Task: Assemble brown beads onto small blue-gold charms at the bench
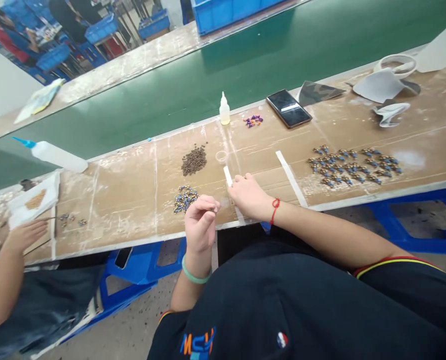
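While our left hand (200, 225) pinches a tiny pale bit (218, 205) beside glossy blue-and-gold pieces (184, 199), our curled right hand (250, 198) meets a white strip (227, 175), grip unclear. Scuffed brown sheeting (125, 185) covers the table (110, 210) along a smooth green surface (170, 90).

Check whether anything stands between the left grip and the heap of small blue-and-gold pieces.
Nothing visible does: the heap of small blue-and-gold pieces lies beside the left grip, which may hide its near edge.
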